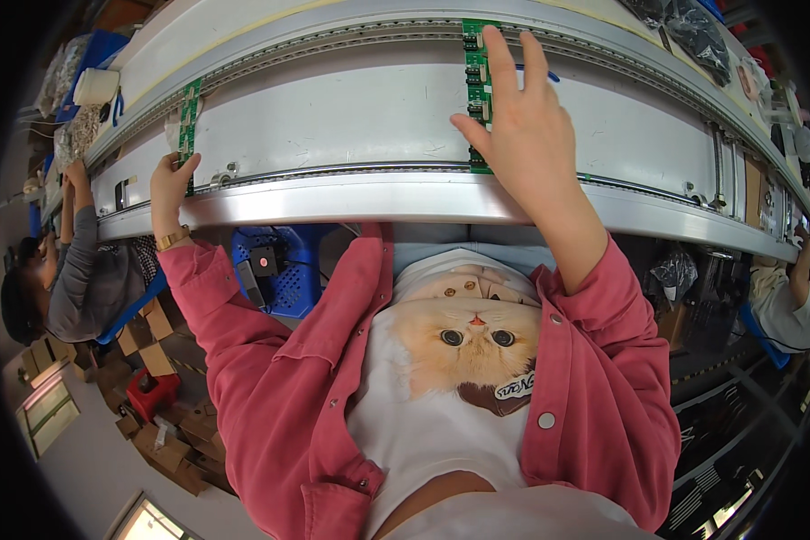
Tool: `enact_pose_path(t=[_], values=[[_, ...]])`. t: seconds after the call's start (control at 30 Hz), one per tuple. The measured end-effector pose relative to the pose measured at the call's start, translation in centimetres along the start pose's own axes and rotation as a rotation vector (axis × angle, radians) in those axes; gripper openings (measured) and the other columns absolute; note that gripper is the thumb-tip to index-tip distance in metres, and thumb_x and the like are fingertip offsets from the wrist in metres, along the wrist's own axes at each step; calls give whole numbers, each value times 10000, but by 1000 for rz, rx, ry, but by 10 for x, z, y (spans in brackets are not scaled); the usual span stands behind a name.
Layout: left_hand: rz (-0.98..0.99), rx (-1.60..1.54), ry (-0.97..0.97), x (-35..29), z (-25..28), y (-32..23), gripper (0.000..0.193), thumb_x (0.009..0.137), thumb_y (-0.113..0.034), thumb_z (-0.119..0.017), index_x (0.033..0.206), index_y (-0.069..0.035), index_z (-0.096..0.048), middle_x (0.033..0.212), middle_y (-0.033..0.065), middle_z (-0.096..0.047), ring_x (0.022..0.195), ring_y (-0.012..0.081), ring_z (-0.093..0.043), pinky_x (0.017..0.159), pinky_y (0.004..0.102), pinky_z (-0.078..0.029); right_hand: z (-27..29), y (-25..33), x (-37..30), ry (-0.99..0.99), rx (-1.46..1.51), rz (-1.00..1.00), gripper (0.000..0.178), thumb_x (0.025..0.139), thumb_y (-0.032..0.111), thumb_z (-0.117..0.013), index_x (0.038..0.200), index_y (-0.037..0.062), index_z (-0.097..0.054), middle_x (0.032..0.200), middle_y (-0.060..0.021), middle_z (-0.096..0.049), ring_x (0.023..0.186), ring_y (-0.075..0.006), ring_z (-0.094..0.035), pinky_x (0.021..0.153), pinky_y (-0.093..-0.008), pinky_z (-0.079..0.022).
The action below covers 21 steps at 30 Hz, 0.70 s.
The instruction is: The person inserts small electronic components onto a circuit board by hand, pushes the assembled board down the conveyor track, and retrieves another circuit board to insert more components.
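A narrow green circuit board (pixel 189 117) spans the two rails of the metal track at the left. My left hand (pixel 167 184) is at its near end, fingers curled and thumb against the board. A second green circuit board (pixel 474 81), with black connectors along it, lies across the track right of the middle. Over this one is my right hand (pixel 533 126), its fingers stretched and spread, the thumb apart near the board's edge. Part of that board is hidden under the fingers.
Aluminium rails (pixel 351 200) run left to right along a white bench surface (pixel 333 117). Below the bench stands a blue plastic basket (pixel 301 270) with a black device in it. Co-workers sit at both sides, one in a grey sleeve (pixel 85 261). Cardboard boxes (pixel 175 450) lie lower left.
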State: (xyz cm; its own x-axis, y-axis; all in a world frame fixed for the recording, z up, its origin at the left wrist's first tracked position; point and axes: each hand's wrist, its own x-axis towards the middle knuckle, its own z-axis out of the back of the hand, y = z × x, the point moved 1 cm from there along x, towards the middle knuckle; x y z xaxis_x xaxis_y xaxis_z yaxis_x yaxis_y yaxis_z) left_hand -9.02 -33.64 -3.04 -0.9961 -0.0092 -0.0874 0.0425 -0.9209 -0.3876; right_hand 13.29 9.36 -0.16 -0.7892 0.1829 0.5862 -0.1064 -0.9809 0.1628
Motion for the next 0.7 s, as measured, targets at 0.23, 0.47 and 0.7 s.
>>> enact_pose_path(t=[0.23,0.47,0.7], values=[[-48,8,-48,-34,-20,-49,603,761,-375,-702,1136,80,-576,925,163,-660,774,226,-613,680,290,-476,-7,11,3,396,-39,-232,941,684,172,-736,1458,202,-200,1297,-264,-425,563,-302,-628,488,-364,-512],[-30,68,-54,-64,-30,-91,596,768,-379,-692,1143,70,-575,946,172,-666,779,235,-623,686,304,-482,-4,18,3,432,-51,-218,952,669,136,-721,1460,229,-199,1292,-261,-431,529,-305,-621,480,-360,-514],[-81,-81,15,-89,-40,-125,590,768,-363,-707,1151,65,-573,914,165,-673,728,212,-627,641,281,-486,-8,16,2,411,-106,-243,969,647,86,-689,1464,242,-193,1299,-261,-432,530,-308,-623,470,-361,-509]])
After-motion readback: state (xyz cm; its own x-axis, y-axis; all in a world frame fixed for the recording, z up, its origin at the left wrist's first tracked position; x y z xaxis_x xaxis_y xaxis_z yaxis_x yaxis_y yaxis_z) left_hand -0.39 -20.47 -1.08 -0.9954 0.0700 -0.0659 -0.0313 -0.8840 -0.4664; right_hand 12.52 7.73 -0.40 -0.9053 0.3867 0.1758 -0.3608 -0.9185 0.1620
